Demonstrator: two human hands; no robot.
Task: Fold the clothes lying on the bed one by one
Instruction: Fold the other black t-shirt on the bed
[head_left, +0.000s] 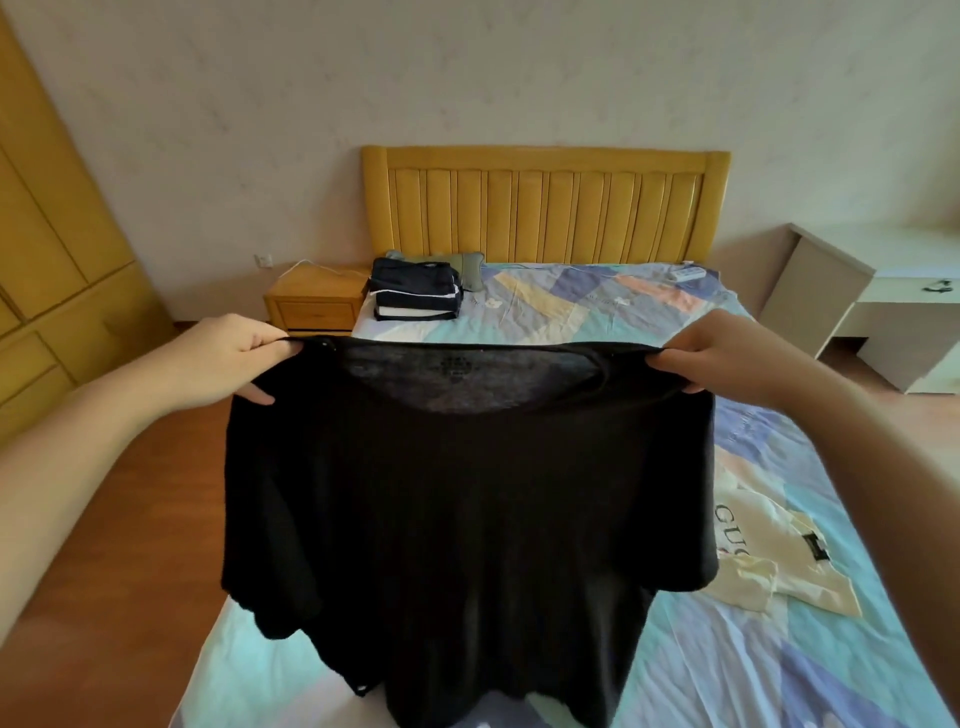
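The black shirt (467, 509) hangs nearest the camera, held up above the bed (753, 665) with its lower hem dropping toward 6 o'clock, judged so that gravity pulls the fabric flat before it is laid down for folding. The left hand (228, 358) pinches one shoulder at 9 o'clock and the right hand (727, 358) pinches the other at 3 o'clock, both closed on the cloth to keep it taut. A folded stack (415, 293) sits at 12 o'clock by the headboard (545, 202); a cream shirt (779, 566) lies unfolded at 4 o'clock.
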